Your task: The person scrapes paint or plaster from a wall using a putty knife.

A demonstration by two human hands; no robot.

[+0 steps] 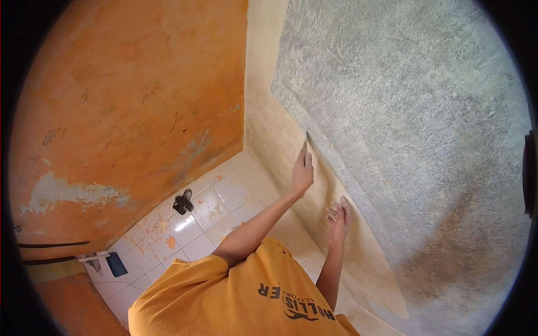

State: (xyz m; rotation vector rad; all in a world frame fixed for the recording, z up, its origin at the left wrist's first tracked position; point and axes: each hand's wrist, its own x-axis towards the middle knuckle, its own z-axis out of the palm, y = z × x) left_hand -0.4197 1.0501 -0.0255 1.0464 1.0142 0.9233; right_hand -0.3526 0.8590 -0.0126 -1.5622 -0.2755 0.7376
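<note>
My left hand (303, 172) is closed around a thin scraper (307, 140), its blade against the wall where the cream paint (283, 126) meets a rough grey bare area (403, 89). Lower along that border, my right hand (338, 219) rests by the cream surface with its fingers apart and nothing visible in it. Most of the scraper's handle is hidden inside the left fist.
An orange wall (157, 84) with scuffs and a peeled patch (67, 191) rises on the left. Paint flakes (171, 242) litter the white tiled floor (196, 246). Dark footwear (182, 202) lies near the wall's foot, and a dark blue dustpan (116, 264) farther left.
</note>
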